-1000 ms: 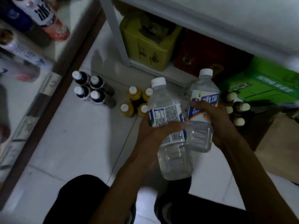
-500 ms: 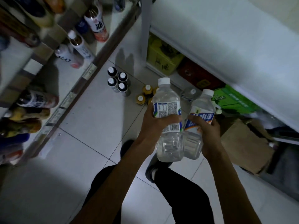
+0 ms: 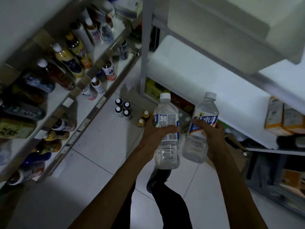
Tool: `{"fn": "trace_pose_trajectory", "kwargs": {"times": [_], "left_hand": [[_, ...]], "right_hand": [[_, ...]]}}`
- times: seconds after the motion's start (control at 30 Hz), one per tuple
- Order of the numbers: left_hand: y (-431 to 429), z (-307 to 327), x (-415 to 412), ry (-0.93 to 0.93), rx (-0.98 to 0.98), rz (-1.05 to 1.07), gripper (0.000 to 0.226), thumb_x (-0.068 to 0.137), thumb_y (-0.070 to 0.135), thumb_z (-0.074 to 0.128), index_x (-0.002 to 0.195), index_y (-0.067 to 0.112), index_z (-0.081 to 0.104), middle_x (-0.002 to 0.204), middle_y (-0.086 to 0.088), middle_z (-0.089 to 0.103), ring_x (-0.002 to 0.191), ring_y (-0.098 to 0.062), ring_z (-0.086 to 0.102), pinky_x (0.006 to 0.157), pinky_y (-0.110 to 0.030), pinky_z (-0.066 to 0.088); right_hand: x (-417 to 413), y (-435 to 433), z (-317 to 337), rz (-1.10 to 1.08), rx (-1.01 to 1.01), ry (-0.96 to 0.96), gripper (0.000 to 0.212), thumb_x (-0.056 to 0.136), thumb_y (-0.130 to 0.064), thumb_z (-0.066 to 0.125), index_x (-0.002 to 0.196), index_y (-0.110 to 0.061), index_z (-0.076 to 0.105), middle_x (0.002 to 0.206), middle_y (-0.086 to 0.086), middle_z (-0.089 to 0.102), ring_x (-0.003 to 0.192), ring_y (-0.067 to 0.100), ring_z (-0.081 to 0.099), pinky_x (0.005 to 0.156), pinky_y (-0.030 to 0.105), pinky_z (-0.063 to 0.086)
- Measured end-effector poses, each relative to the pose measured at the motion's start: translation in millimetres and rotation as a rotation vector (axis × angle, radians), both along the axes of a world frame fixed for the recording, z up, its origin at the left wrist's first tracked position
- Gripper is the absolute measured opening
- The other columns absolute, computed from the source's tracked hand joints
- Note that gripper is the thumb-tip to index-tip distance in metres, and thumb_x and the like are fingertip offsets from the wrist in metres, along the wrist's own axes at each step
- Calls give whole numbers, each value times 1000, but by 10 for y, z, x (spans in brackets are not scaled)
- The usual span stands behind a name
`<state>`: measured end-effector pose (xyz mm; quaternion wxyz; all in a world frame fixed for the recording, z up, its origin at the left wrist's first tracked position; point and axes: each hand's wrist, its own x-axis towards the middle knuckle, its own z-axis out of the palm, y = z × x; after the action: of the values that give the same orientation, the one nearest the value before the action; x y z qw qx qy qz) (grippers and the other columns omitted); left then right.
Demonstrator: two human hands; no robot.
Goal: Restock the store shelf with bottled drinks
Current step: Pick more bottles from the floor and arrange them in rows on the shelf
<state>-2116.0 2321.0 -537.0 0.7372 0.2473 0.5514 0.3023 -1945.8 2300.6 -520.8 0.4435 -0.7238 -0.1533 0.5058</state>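
Clear barcode-label bottle (image 3: 166, 111), left hand (image 3: 154, 133); blue-orange "水" bottle (image 3: 205, 111), right hand (image 3: 213, 135)

A grey upright post (image 3: 144, 47) stands at the back of a dim aisle. Left of the post, a tiered rack (image 3: 85, 121) of white shelves, with label strips along their front edges, runs toward the camera. Right of the post, broad white shelf boards (image 3: 206, 76) step out one above another. From the post's foot a pale tiled floor (image 3: 99, 146) with thin dark joints spreads forward, and soft shadows lie on it close to the post.
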Motion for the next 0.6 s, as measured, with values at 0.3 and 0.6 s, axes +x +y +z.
{"fn": "trace_pose_trajectory", "kwargs": {"times": [0.3,0.6], "left_hand": [[105,1162,-5,-16,164,-49,60,51,14,81,108,2,66,87,-6,72,78,-20,68,68,-30,57],[159,2247,124,14,310,-28,78,45,23,87,116,7,61,102,-14,72,91,-31,71,80,-46,59]], "right_hand": [[7,11,1190,-17,154,12,39,72,-1,77,108,-7,63,90,12,71,68,18,69,58,31,56],[60,12,2206,89,288,-62,37,70,1,78,99,-13,61,86,8,72,67,18,70,60,31,57]]}}
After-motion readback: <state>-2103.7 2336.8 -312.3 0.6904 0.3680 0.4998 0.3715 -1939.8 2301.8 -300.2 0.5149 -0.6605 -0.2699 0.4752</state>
